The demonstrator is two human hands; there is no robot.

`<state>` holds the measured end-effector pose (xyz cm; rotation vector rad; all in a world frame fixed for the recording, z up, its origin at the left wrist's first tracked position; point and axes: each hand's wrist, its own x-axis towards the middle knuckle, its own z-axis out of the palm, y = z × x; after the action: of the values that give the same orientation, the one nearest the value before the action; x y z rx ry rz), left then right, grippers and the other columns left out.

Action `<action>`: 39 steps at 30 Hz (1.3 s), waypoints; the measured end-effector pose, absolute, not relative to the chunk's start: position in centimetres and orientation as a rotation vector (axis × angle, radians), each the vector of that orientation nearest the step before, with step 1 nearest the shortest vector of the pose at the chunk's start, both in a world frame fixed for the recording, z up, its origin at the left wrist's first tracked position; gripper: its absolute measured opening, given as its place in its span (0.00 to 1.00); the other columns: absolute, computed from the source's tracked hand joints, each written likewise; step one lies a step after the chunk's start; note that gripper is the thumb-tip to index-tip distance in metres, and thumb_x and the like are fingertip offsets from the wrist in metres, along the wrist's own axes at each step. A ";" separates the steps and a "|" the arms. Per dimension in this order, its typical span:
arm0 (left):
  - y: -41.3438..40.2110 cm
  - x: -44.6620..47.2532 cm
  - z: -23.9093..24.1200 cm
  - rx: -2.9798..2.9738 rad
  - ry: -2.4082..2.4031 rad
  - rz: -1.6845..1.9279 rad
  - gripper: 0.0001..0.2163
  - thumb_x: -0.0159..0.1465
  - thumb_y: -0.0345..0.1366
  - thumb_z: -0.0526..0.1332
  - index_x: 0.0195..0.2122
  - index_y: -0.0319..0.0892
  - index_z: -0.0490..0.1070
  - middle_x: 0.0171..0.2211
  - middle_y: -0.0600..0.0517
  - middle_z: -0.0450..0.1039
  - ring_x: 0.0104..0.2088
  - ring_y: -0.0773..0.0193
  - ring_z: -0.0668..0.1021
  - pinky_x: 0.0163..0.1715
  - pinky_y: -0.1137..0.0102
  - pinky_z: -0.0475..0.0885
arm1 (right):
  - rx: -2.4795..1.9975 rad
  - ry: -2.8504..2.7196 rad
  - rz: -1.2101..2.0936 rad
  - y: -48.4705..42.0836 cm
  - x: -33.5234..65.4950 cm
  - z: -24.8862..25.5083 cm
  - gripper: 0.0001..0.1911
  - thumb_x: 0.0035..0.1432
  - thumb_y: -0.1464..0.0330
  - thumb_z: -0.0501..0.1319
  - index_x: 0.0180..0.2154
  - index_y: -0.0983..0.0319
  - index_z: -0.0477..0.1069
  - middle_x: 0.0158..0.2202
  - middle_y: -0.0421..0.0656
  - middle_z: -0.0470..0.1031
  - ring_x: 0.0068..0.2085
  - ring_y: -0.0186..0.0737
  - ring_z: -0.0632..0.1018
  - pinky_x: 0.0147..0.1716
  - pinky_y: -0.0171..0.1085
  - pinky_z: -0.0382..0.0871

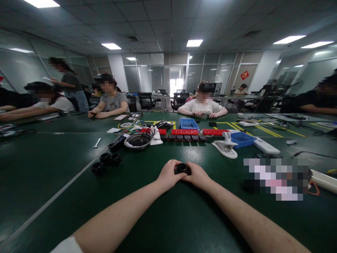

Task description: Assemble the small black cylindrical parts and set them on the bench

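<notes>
Both my hands meet over the green table (168, 218) and grip one small black round part (183, 168) between them. My left hand (168, 174) curls its fingers round the part's left side. My right hand (196, 174) closes on its right side. Most of the part is hidden by my fingers. Three similar black round parts (106, 162) lie on the table to the left, apart from my hands.
Ahead lie a metal bowl (138, 140), rows of red and black blocks (185, 134), two blue trays (189, 123), a white clip stand (226, 147) and a small wrench (97, 142). Other people sit along the far and side edges.
</notes>
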<state>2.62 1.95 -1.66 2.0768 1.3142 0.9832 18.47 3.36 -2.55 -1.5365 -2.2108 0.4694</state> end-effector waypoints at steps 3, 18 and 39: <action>2.0 2.7 -1.9 2.066 1.355 1.018 0.16 0.48 0.35 0.64 0.38 0.39 0.66 0.35 0.50 0.66 0.35 0.62 0.69 0.36 0.69 0.65 | -1.558 -2.240 0.286 2.9 17.9 -2.4 0.15 0.44 0.61 0.61 0.32 0.64 0.65 0.29 0.45 0.70 0.31 0.40 0.69 0.26 0.34 0.56; 2.0 2.2 -1.3 2.127 1.179 0.891 0.17 0.49 0.36 0.64 0.40 0.41 0.67 0.36 0.51 0.66 0.35 0.62 0.70 0.34 0.70 0.66 | -1.230 -2.203 1.078 4.1 19.9 -2.1 0.17 0.40 0.65 0.64 0.34 0.65 0.67 0.26 0.38 0.69 0.28 0.34 0.69 0.26 0.31 0.60; 2.7 1.3 -0.8 2.169 0.995 0.819 0.20 0.51 0.35 0.63 0.46 0.44 0.66 0.41 0.50 0.69 0.41 0.60 0.71 0.37 0.69 0.66 | -1.041 -2.165 1.330 4.0 20.7 -0.8 0.23 0.43 0.69 0.62 0.44 0.64 0.65 0.37 0.42 0.71 0.37 0.38 0.71 0.37 0.36 0.63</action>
<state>1.31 2.68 -0.80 2.1687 0.9951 0.8194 20.66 3.96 -0.76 -1.0409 -2.1651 1.3304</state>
